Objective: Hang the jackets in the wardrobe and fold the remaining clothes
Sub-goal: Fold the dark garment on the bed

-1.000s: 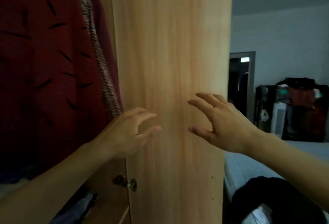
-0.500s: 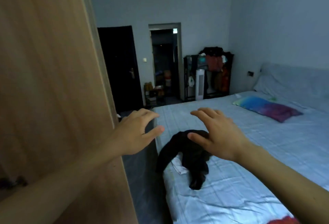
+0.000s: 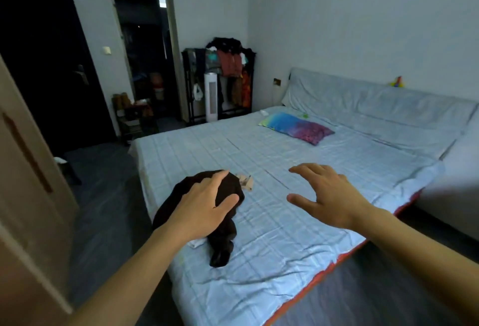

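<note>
A person's two bare hands reach out over a bed (image 3: 298, 222) covered in a pale blue checked sheet, at centre frame. The left hand (image 3: 204, 209), fingers straight and spread, hovers in front of a crumpled dark garment (image 3: 223, 242) heaped near the bed's lower-left edge; whether it touches the cloth cannot be told from this view. The right hand (image 3: 326, 196), fingers apart and lightly bent, holds nothing and hangs above bare sheet to the right of the heap.

The dark garment looks soft, limp and light, bunched on itself with one end trailing toward the bottom of the frame. It will likely sag and unroll when lifted, so a pinch at a collar, waistband or shoulder seam, one hand on each side, seems the surest hold before shaking it flat. A small pale scrap of cloth (image 3: 246, 182) lies just beyond the heap, and a white piece (image 3: 195, 243) peeks out beneath it.

A colourful pillow (image 3: 298, 127) rests upper right; a wooden wardrobe door (image 3: 28, 196) fills the left edge.
</note>
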A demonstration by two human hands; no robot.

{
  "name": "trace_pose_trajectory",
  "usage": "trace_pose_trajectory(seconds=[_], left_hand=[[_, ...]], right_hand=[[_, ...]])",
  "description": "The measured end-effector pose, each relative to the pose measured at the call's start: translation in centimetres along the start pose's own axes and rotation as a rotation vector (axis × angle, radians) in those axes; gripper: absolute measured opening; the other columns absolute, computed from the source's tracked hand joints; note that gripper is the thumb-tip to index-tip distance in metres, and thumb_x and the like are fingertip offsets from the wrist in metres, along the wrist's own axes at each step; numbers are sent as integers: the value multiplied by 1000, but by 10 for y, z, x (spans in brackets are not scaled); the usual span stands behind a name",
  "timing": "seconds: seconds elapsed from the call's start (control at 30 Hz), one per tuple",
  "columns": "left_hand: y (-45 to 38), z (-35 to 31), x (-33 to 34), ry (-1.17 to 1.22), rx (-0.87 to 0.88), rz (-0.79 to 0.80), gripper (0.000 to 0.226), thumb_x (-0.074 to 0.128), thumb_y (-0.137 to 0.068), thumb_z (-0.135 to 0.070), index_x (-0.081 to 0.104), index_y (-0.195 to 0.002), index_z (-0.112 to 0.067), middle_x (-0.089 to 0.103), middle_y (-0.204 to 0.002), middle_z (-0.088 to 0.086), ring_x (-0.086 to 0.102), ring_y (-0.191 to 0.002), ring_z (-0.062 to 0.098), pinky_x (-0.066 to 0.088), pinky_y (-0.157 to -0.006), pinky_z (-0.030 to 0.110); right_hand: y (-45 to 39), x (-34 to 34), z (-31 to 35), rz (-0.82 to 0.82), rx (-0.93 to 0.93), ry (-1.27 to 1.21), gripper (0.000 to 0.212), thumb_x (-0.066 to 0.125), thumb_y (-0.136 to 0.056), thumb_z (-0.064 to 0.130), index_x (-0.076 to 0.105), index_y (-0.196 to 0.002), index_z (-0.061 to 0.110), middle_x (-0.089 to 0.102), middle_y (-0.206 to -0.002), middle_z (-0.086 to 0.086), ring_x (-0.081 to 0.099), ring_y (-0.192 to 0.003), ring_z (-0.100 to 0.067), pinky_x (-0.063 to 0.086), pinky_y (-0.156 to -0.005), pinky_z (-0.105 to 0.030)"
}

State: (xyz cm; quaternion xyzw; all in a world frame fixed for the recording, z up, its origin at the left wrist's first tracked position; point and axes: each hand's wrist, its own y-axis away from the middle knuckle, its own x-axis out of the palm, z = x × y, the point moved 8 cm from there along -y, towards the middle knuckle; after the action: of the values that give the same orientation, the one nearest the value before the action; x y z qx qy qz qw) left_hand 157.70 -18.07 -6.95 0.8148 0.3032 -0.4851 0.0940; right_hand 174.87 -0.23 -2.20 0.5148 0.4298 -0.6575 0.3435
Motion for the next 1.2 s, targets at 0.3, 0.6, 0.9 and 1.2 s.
trace_pose_trajectory(seconds=[0.3,0.6,0.9,1.2], left_hand=[[-76,4,64,-113,31,171,71,38,-97,-62,16,-157,-32,35,-157,-6,30,-145,21,31,-115,42],[-178,-25,157,-223,-9,236,79,32,-89,-78,11,-156,-40,-1,-167,-6,17,-149,26,26,-116,48],[-272,-33,209,-248,-243,235,78,30,-89,-78,35,-150,-29,35,-156,-2,34,-141,24,34,-112,44],[-304,47,213,-182,-418,120,64,31,-91,-73,55,-131,-29,60,-123,-7,56,-108,12,46,-86,30]], right_hand=[[-34,93,-61,129,114,-62,78,38,-86,77,25,-151,37,27,-159,8,26,-145,-19,31,-112,-44],[-90,148,-181,144,161,-167,98,10,-70,92,28,-150,38,28,-159,7,24,-145,-20,28,-115,-51],[-175,168,-295,212,106,-243,97,14,-72,90,26,-152,35,30,-158,6,23,-146,-22,27,-115,-54],[-266,229,-275,321,-68,-263,78,35,-87,77,31,-150,31,34,-156,6,30,-143,-19,36,-111,-47]])
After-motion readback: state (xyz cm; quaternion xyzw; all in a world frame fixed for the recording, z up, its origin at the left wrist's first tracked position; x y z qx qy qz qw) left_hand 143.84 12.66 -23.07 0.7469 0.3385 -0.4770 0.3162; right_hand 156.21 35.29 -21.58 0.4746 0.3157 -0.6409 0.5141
